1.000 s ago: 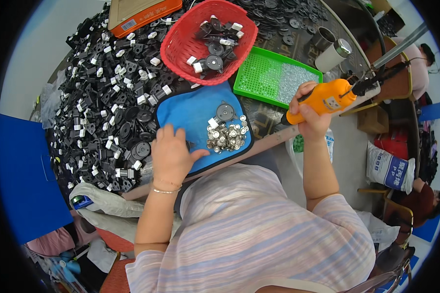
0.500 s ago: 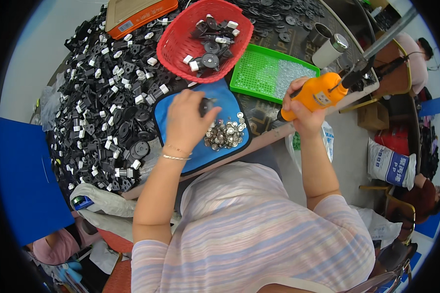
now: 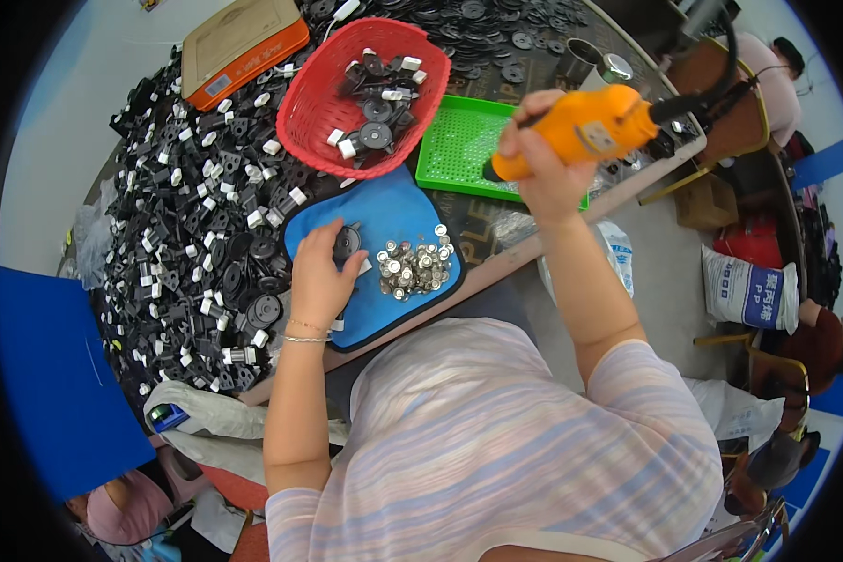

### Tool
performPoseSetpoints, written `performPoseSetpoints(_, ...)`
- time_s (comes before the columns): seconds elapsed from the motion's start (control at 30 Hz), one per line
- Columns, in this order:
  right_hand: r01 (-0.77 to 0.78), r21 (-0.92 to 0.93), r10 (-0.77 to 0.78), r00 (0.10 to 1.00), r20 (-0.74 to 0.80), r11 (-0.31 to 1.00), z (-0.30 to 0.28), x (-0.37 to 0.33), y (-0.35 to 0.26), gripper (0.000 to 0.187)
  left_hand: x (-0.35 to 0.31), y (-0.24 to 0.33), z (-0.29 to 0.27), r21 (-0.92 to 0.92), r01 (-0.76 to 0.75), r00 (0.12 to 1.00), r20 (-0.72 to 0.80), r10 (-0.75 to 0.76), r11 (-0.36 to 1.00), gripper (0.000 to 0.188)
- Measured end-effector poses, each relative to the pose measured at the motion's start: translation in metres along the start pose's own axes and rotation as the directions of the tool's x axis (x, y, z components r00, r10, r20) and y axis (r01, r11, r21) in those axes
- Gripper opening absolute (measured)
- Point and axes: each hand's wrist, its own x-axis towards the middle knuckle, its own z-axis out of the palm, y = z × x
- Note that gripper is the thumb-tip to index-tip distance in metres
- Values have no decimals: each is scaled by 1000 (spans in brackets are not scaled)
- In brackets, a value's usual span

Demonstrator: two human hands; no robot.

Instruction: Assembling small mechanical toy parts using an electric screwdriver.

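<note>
My left hand point(image 3: 321, 276) is over the left side of a blue mat point(image 3: 393, 201), fingers and thumb curled round a black round plastic part point(image 3: 347, 244). A white piece shows by the thumb. Beside it on the mat lies a heap of small round silver metal pieces point(image 3: 417, 269). Raised over the green perforated tray point(image 3: 437, 178), my right hand point(image 3: 548, 173) is wrapped round an orange electric screwdriver point(image 3: 590, 126). Its dark tip end points left, and a black cable runs from its back end.
A red woven basket point(image 3: 295, 131) of black and white parts stands behind the mat. Black and white plastic parts point(image 3: 206, 234) cover the table's left side. An orange-sided box point(image 3: 253, 61) sits at the back left. Black discs point(image 3: 478, 37) and a flask point(image 3: 613, 70) are farther back.
My right hand has swung the screwdriver left over the green tray. My left hand has drawn down and left with the black part. The whole view has shifted slightly.
</note>
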Motion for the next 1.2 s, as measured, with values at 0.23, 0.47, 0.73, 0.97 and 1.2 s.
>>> performPoseSetpoints(0.23,21,-151,-26,999,-28,988,13,19,52,32,-10,17,0,-100,68,997,31,-65,993,51)
performPoseSetpoints(0.47,-49,-50,49,999,-1,998,21,25,64,30,-12,11,-3,-196,44,999,35,-37,980,47)
performPoseSetpoints(0.73,-90,-60,89,996,-18,994,23,26,64,32,-5,9,-8,-186,64,998,18,-61,981,45)
performPoseSetpoints(0.97,-80,-103,81,997,5,991,20,27,67,33,-1,7,-16,-139,79,996,47,-73,987,44)
performPoseSetpoints(1.2,-66,-155,68,998,8,986,22,29,69,28,-4,7,-9,-174,88,993,91,-73,981,47)
